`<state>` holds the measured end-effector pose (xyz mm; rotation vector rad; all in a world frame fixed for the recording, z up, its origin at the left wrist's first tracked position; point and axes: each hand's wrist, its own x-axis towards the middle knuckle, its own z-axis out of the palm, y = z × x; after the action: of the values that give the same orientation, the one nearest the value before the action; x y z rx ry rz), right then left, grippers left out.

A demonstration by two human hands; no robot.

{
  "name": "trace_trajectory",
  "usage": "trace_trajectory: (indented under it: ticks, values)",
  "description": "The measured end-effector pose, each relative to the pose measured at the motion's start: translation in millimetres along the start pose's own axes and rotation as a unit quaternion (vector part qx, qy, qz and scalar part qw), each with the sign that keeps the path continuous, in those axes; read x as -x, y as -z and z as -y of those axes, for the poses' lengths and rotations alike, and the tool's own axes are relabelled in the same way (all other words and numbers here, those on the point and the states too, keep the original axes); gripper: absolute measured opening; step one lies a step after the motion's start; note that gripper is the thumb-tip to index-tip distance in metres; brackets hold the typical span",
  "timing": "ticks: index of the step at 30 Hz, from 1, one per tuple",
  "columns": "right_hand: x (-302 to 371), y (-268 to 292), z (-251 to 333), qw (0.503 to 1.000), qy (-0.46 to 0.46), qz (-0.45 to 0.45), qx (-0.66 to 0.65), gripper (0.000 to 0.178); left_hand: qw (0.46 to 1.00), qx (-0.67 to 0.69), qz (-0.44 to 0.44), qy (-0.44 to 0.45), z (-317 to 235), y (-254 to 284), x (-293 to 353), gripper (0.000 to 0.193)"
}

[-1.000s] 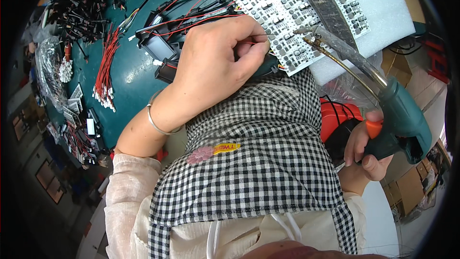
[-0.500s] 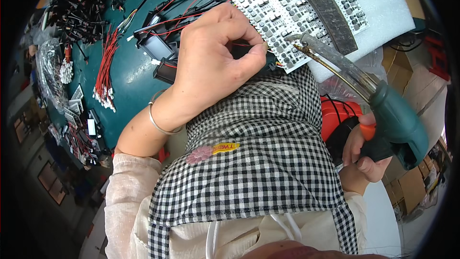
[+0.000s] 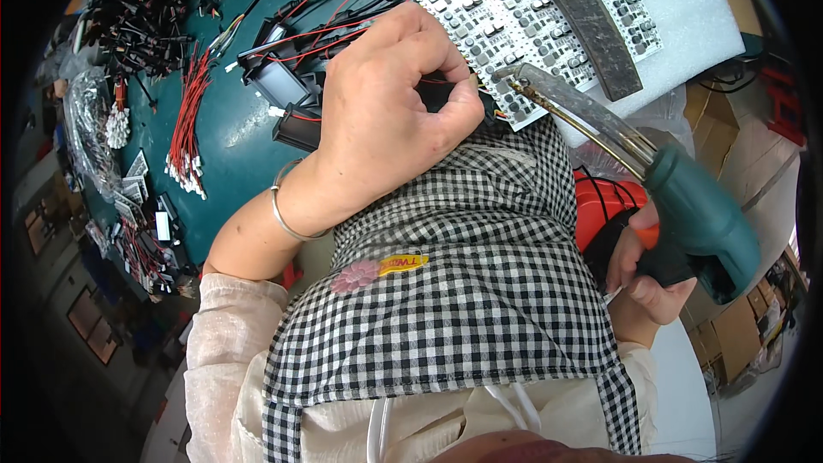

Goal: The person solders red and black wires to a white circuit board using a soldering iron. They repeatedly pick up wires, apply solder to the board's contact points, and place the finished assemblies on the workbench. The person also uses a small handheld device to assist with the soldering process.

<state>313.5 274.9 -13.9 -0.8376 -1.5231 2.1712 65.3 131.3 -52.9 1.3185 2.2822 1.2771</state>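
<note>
My right hand (image 3: 647,279) is wrapped around the handle of a green soldering gun (image 3: 699,214) with an orange trigger. Its metal tip and thin feed tube point left, over the near-left edge of a white panel of circuit boards (image 3: 489,21). Small black and grey components cover the panel in rows. At that same edge, my left hand (image 3: 390,90) pinches with thumb and forefinger at what looks like a thin wire, mostly hidden by the fingers. Beside and behind this hand lie black plastic housings (image 3: 296,124) with red and black leads.
A dark curved bar (image 3: 587,26) lies across the panel, which rests on white foam (image 3: 686,9). On the green table (image 3: 244,150) are a bundle of red wires (image 3: 184,129) with white connectors and a heap of black cables (image 3: 141,17). Cardboard boxes (image 3: 737,334) stand at right.
The soldering gun has shifted slightly left and down, its tip now closer to the panel's edge and my left fingertips. My left hand has moved slightly, still pinching.
</note>
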Motion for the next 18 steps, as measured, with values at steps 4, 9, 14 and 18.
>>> trace_trajectory:
  ticks: [4, 9, 14, 18]
  values:
    - [1.9, 1.5, -3.3, 1.0, -0.005, 0.001, 0.004, 0.064, 1.0, -0.004, -0.005, -0.008, 0.1, -1.5, 0.2, 0.01]
    - [5.5, 8.1, -12.5, 0.999, 0.009, -0.03, 0.03, 0.06, 1.0, -0.019, 0.005, 0.004, -2.6, 0.1, -1.5, 0.01]
    - [0.3, -15.4, 3.4, 0.996, -0.011, -0.068, 0.05, 0.054, 1.0, -0.018, 0.003, -0.005, -0.3, -1.4, -2.2, 0.01]
    - [4.4, -14.2, 1.1, 0.992, -0.01, -0.098, 0.084, 0.051, 1.0, -0.019, 0.0, -0.015, 0.7, -1.6, -2.9, 0.01]
